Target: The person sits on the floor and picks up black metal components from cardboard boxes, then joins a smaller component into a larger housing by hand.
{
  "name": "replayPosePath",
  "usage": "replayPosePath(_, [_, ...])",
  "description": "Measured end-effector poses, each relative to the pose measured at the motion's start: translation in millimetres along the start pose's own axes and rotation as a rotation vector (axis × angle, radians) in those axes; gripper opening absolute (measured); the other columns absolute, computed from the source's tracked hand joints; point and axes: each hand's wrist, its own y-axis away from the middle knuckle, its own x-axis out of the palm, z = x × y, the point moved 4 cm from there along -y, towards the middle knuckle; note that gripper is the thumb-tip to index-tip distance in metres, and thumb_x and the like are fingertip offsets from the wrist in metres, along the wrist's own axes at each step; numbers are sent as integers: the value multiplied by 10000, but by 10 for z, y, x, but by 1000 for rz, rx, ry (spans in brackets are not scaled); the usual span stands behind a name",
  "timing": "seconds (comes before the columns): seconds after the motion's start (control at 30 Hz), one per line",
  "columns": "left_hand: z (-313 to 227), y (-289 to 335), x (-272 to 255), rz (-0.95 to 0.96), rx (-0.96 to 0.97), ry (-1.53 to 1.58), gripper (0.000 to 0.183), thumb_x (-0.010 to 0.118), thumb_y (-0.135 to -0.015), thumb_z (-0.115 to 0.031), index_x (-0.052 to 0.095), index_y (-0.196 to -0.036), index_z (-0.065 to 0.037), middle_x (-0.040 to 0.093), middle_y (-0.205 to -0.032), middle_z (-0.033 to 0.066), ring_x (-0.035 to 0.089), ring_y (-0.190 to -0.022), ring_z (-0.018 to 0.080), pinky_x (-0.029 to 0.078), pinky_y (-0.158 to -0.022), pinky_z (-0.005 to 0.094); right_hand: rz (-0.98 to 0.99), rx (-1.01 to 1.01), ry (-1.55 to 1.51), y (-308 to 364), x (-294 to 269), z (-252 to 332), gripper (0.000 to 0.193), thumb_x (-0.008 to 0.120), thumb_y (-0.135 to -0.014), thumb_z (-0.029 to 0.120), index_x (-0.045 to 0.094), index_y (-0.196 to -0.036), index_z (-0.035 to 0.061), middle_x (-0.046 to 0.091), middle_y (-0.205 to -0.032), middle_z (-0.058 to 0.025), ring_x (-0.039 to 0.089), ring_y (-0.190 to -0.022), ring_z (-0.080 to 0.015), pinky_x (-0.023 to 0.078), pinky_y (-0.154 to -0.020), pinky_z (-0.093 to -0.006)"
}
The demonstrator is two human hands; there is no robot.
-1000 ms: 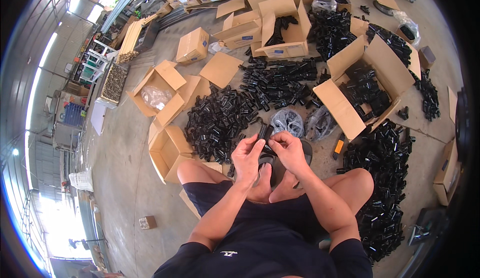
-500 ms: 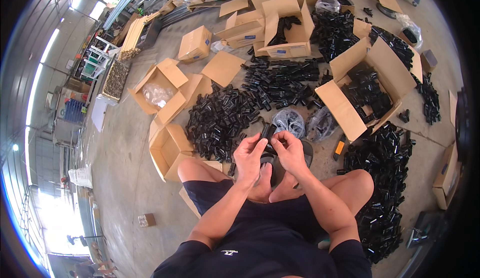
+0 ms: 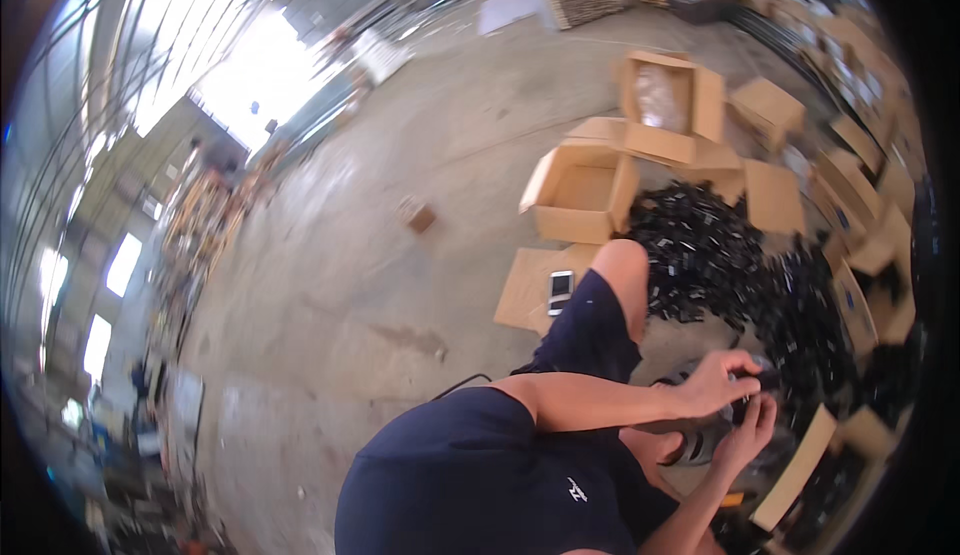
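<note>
My left hand [image 3: 718, 385] and my right hand [image 3: 747, 439] are close together at the lower right, fingers bent around a small black plastic part [image 3: 768, 380]. Blur and the fingers hide its exact shape. Both hands are above my crossed legs and sandalled feet. Beyond them spreads a heap of similar black plastic parts [image 3: 700, 255], which carries on to the right in a second pile [image 3: 805, 310].
An empty open carton [image 3: 585, 195] stands past my left knee, near another carton [image 3: 708, 105] with clear plastic inside. A phone [image 3: 561, 293] lies on flat cardboard [image 3: 520, 290]. One small brown box [image 3: 418, 215] sits on the concrete floor. More cartons [image 3: 850, 295] line the right.
The view has swung to the left, so hands and heaps now appear farther right and more floor shows. Both hands still hold the black part together.
</note>
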Motion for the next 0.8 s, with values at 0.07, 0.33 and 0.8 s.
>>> replayPosePath(0.07, [-145, 126, -155, -39, 14, -28, 273, 712, -905, -89, 663, -1123, 67, 723, -1005, 87, 629, -929, 93, 517, -801, 266, 66, 46, -14, 9, 70, -123, 165, 586, -1042, 172, 605, -1075, 11, 615, -997, -8, 557, -944, -99, 451, -835, -271])
replayPosePath(0.33, [-119, 291, -637, -202, 32, -76, 282, 723, -880, -83, 679, -1119, 59, 731, -976, 108, 632, -886, 95, 512, -788, 271, 173, 176, -19, 35, 477, -304, 187, 585, -1045, 186, 608, -1092, 6, 615, -1025, -16, 549, -938, -98, 453, -816, -278])
replayPosePath(0.8, [-33, 375, -670, -187, 35, -48, 291, 728, -872, -81, 660, -1101, 84, 731, -1000, 131, 648, -917, 114, 523, -810, 288, 169, 176, -38, 124, 430, -383, 175, 608, -1032, 182, 610, -1108, 24, 628, -1065, -24, 572, -966, -119, 469, -854, -299])
